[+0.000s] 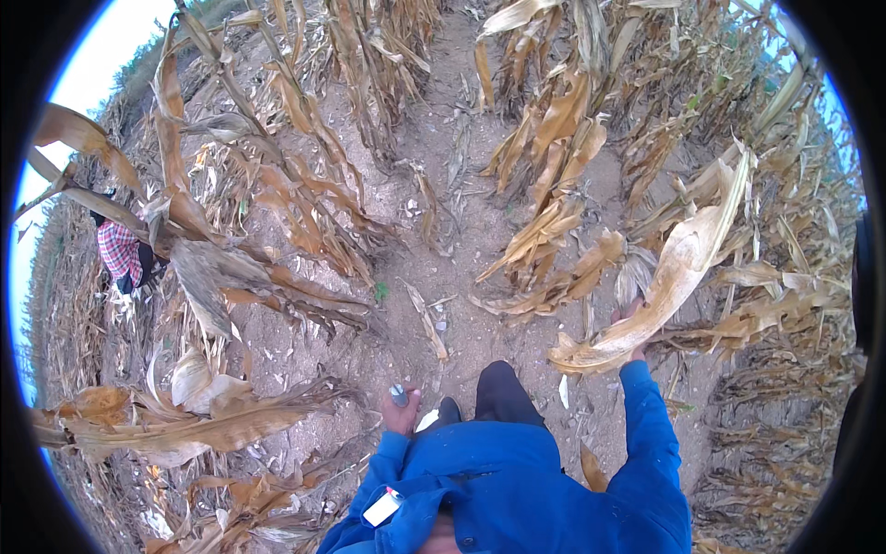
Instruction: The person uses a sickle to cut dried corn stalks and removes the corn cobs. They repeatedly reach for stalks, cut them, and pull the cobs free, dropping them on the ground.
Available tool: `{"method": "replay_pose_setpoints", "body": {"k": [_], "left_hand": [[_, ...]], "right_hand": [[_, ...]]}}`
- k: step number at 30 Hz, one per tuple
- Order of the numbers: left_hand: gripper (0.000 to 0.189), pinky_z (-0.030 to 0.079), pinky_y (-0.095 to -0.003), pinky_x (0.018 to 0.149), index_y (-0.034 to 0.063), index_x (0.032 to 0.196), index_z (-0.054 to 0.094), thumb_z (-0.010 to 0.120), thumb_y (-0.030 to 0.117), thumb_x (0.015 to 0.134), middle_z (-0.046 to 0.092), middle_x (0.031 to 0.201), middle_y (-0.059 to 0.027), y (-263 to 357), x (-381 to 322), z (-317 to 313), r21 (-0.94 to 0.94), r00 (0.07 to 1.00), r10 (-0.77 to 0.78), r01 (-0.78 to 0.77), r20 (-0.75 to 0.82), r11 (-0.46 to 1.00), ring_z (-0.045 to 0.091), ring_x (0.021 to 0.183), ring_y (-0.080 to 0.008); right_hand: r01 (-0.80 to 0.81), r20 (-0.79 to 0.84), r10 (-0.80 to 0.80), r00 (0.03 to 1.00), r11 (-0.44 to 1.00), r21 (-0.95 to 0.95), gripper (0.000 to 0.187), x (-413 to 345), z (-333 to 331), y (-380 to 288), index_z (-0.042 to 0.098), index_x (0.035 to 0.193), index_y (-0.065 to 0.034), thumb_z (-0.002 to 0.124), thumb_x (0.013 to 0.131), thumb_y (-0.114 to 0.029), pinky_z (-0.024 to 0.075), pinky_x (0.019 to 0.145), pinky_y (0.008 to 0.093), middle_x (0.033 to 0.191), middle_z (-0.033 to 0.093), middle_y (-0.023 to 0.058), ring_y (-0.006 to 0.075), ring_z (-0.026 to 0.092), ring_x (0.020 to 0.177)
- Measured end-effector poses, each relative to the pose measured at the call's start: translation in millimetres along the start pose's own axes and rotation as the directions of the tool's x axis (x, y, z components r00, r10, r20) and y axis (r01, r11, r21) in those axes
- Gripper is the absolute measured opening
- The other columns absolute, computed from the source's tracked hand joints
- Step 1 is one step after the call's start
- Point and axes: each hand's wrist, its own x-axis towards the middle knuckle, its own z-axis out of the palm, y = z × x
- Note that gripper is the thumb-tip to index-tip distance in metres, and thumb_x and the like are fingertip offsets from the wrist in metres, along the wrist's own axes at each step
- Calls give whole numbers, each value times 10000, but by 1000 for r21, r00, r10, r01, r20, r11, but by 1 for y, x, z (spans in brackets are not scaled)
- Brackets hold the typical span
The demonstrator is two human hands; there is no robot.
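My left hand (399, 414) is closed around a small grey object (399, 395), perhaps a tool; only its end shows above the fingers. This hand is low, beside my left leg. On the right, my arm is stretched out to the corn plants, and a broad dry corn leaf (664, 277) covers most of my right hand (626, 311). Its visible fingers are at the lower end of a pale, dry corn husk (635, 271). Whether they grip the husk or only touch it is hidden.
Dry corn stalks (304, 166) lean in from the left, others (554, 159) from ahead and right. Bare soil (443, 228) runs between the rows, with leaf scraps on it. At far left a person in a checked shirt (119, 251) is partly behind stalks.
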Motion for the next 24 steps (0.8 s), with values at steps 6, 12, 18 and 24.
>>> {"method": "replay_pose_setpoints", "body": {"k": [6, 12, 18, 24], "left_hand": [[224, 486, -266, 545, 2, 932, 649, 689, 173, 792, 640, 709, -67, -21, -13, -8, -5, 994, -96, 96, -47, 995, 593, 588, -122], [296, 509, -306, 640, 16, 911, 691, 655, 276, 775, 670, 723, -85, -20, 0, 20, 196, 981, -109, 140, -161, 970, 644, 652, -165], [318, 507, -335, 657, 28, 923, 694, 665, 301, 762, 672, 686, -80, 18, 16, 71, 243, 985, -105, 136, -137, 960, 655, 680, -190], [349, 505, -383, 668, 78, 889, 707, 660, 396, 754, 675, 732, -123, 9, 22, 103, 364, 983, -83, 138, -164, 921, 662, 700, -264]], "right_hand": [[-296, 234, 211, 949, 852, 431, 395, 22, 17, -60, 603, 969, -54, 646, 804, -411, 518, 606, 372, 839, 627, 136, 271, 630, 718], [-635, 557, 338, 759, 194, 748, 420, 33, 28, -91, 577, 1019, -28, 651, 807, -384, 519, 640, 371, 887, 618, 147, 277, 623, 758], [-685, 793, 289, 537, -400, 609, 451, 27, 2, -62, 551, 1068, -2, 656, 811, -357, 520, 674, 370, 935, 609, 158, 283, 616, 798], [-818, 715, 397, 575, 277, 504, 574, 78, -60, -67, 494, 1169, 53, 674, 800, -347, 496, 798, 372, 1053, 583, 200, 311, 568, 987]]}}
